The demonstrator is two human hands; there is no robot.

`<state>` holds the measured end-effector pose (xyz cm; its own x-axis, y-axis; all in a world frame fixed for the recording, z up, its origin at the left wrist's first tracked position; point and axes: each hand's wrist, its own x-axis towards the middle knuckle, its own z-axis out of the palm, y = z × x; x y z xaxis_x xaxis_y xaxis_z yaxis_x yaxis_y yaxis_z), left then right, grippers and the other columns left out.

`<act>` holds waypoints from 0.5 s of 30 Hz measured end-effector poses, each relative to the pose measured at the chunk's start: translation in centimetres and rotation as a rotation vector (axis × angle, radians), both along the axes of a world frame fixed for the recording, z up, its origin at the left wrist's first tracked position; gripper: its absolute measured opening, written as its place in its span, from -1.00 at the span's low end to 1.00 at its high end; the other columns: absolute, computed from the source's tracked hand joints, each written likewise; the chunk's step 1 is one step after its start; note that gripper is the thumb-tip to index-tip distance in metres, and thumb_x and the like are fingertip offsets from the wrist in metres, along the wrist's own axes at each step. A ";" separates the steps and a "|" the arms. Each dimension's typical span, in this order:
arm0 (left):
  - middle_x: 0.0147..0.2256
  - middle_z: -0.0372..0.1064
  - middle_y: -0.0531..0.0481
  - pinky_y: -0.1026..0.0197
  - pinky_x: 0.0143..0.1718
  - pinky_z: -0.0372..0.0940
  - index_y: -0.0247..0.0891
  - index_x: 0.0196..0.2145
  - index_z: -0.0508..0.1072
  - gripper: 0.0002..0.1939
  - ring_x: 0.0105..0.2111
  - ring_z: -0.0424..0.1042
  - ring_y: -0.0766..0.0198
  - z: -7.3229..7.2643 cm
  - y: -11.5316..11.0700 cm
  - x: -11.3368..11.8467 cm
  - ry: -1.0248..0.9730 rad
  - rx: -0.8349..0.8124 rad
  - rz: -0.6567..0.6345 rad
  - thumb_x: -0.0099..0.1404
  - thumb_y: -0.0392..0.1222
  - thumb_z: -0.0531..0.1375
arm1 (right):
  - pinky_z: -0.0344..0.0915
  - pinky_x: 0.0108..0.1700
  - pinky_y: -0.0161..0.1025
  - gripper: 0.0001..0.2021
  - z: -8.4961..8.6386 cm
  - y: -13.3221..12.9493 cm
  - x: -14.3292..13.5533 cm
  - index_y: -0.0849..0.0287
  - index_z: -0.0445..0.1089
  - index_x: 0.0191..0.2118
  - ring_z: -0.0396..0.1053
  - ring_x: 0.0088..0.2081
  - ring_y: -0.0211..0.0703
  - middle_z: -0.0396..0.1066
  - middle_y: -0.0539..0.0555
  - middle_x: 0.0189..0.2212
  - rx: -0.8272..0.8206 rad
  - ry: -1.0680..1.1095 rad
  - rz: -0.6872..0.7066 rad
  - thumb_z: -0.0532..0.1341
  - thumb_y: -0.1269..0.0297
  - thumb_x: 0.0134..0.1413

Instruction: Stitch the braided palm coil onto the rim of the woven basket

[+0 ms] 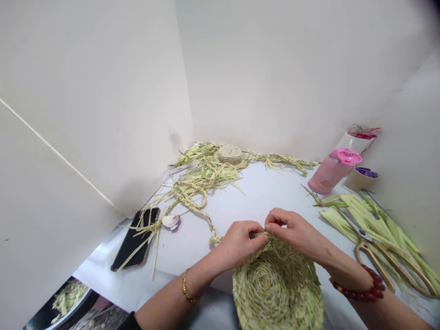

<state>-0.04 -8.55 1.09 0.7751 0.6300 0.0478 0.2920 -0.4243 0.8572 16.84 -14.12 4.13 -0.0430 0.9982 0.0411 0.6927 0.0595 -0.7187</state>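
Note:
A round, bowl-shaped piece of sewn husk braid (264, 279) is at the bottom centre, its coiled inner side facing me. My left hand (240, 243) is closed on its far rim, thumb on the near side. Right beside it my right hand (292, 231) is pinched at the same rim, fingertips almost touching the left ones. Whatever lies between the right fingertips is too small to make out. From beside my left hand a loose husk braid (209, 222) runs back over the table in loops.
A small straw hat (230, 155) stands among loose husk strips (220, 173) at the back. A phone (135, 240) and a garlic-like bulb (171, 222) lie left. Scissors (388, 250) rest on husks (364, 211) at right, near a pink bottle (326, 174) and a thread-filled cup (359, 179).

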 end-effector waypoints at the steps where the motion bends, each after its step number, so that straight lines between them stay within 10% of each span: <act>1: -0.53 0.26 0.11 0.37 -0.43 0.08 -0.34 -0.46 0.43 -0.77 -0.49 0.16 0.40 0.0 0.0 0.0 -0.001 -0.003 -0.001 0.18 -0.21 0.03 | 0.11 -0.44 -0.34 -0.84 -0.2 0.2 -0.1 0.17 0.28 -0.49 0.19 -0.48 -0.26 0.26 -0.05 -0.55 -0.037 0.038 0.026 0.03 0.31 0.03; 11: -0.53 0.25 0.09 0.37 -0.49 0.05 -0.35 -0.37 0.47 -0.73 -0.52 0.12 0.41 -0.9 0.0 0.5 0.027 -0.136 -0.045 0.18 -0.14 0.05 | 0.22 -0.37 -0.26 -0.83 3.0 3.3 0.4 0.12 0.12 -0.40 0.20 -0.52 -0.28 0.18 -0.06 -0.54 0.152 0.649 -0.143 -0.01 0.14 0.11; 15: -0.52 0.25 0.09 0.37 -0.48 0.06 -0.34 -0.37 0.46 -0.74 -0.51 0.13 0.40 -0.7 0.4 0.3 0.029 -0.179 -0.064 0.18 -0.14 0.05 | 0.07 -0.56 -0.33 -0.77 5.0 3.4 2.5 0.10 0.13 -0.42 -0.04 -0.69 -0.37 -0.02 -0.16 -0.70 0.128 0.352 -0.148 -0.04 0.10 0.17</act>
<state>0.30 -8.13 0.38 0.8132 0.5760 -0.0832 0.2947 -0.2843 0.9123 19.33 -10.77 9.17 0.1398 0.9784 0.1524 0.4129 0.0823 -0.9071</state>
